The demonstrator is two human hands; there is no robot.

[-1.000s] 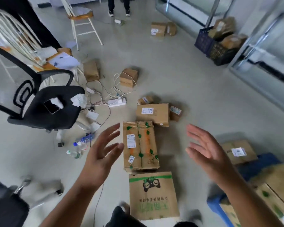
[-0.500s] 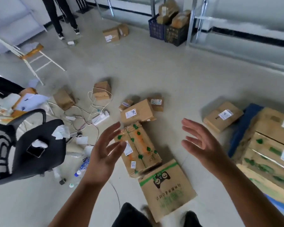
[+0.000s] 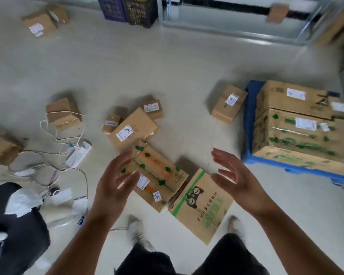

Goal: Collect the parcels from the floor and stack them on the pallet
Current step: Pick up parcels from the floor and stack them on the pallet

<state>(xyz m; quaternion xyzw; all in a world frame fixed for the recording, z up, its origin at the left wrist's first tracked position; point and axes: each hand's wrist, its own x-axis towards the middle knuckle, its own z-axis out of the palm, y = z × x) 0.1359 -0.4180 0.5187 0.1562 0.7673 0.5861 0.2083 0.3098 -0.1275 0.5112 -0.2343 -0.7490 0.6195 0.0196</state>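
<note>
Cardboard parcels (image 3: 157, 171) lie below both hands, left (image 3: 115, 183) and right (image 3: 236, 179), spread open, holding nothing.

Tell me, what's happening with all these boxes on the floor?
A person is gathering parcels to stack on the blue pallet, which already holds several boxes. Both hands are open and empty: the left hand and right hand hover over the carrot-print box and the green-striped box lying near their feet. More parcels lie scattered about.

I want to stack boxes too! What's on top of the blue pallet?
Big cardboard boxes with green print and white labels are stacked on the blue pallet. They cover most of its top, so anything underneath them stays hidden.
</note>
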